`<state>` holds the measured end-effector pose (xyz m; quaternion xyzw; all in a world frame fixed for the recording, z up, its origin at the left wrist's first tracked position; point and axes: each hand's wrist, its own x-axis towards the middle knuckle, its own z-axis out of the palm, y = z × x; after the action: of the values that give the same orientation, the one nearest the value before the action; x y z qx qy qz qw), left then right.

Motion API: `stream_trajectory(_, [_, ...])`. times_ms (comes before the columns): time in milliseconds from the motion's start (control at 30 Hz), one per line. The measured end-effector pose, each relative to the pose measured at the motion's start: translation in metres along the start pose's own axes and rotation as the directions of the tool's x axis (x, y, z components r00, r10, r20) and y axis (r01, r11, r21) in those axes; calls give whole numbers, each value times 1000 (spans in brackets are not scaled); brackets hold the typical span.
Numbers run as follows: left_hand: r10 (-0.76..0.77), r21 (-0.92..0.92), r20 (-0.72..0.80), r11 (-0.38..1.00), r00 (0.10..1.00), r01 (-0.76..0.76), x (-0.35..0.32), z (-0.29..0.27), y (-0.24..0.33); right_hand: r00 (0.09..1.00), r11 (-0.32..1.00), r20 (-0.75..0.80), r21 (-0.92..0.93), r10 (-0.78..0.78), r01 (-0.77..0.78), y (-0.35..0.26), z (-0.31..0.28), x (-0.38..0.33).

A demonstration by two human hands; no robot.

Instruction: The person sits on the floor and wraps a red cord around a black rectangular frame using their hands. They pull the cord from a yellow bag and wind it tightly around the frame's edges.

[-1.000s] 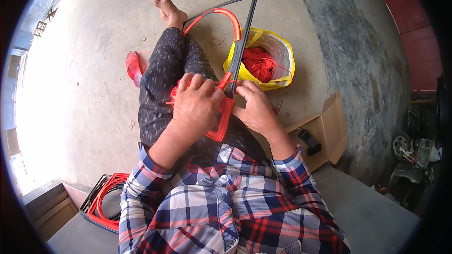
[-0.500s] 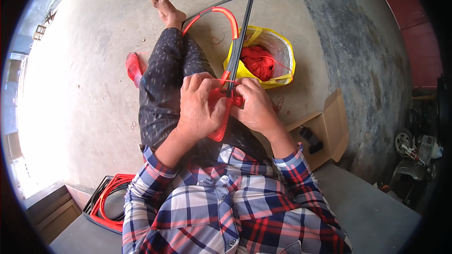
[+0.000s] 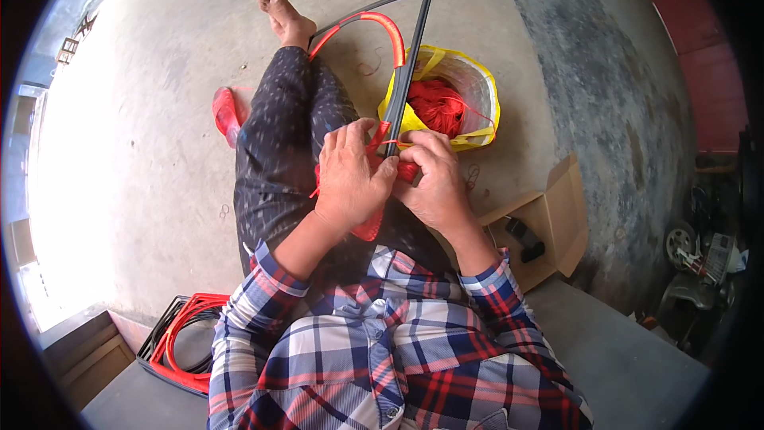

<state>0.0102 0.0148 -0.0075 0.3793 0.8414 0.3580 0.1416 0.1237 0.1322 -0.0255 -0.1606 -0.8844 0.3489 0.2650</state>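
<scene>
While left hand (image 3: 350,179) grasps black frame (image 3: 406,80) over legs (image 3: 274,151), we see right hand (image 3: 438,183) pinching red cord (image 3: 390,142) beside it; yellow bag (image 3: 469,141) with red bundle (image 3: 436,105) stands on floor (image 3: 191,64).

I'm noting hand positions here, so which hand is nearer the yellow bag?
The right hand: it appears right at the lower edge of the yellow bag in view. The left hand is farther off, to the bag's lower left.

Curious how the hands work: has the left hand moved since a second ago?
Yes: the left hand has shifted right, closer to the yellow bag.
</scene>
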Motion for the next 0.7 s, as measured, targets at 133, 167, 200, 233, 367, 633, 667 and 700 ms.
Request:
stream_trajectory(133, [-77, -5, 142, 997, 987, 78, 4, 0, -7, 995, 1000, -99, -27, -11, 8, 5, -8, -3])
stream_trajectory(167, [-71, 32, 164, 997, 984, 66, 6, -3, -6, 992, 1000, -129, -19, -7, 4, 6, -11, -2])
stream_trajectory(200, [-66, 68, 185, 996, 981, 54, 6, -5, -7, 987, 1000, -159, -10, -2, 1, 9, -15, -2])
stream_trajectory(233, [-56, 55, 151, 997, 987, 48, 5, -3, -9, 982, 995, -179, 83, 63, -49, 13, -19, -4])
stream_trajectory(367, [-130, -114, 118, 983, 984, 144, -1, 7, -18, 913, 579, -33, 782, 407, -229, 17, -38, -6])
stream_trajectory(633, [-239, -459, 423, 775, 874, 434, -1, 23, -32, 1000, -57, -3, 998, -23, 2, 5, -104, -13])
stream_trajectory(667, [-244, -490, 444, 739, 862, 462, -2, 20, -31, 997, -167, -27, 986, -67, 15, 6, -110, -13])
stream_trajectory(700, [-248, -519, 466, 701, 850, 489, -4, 18, -30, 993, -236, -54, 969, 106, 78, -1, -116, -22])
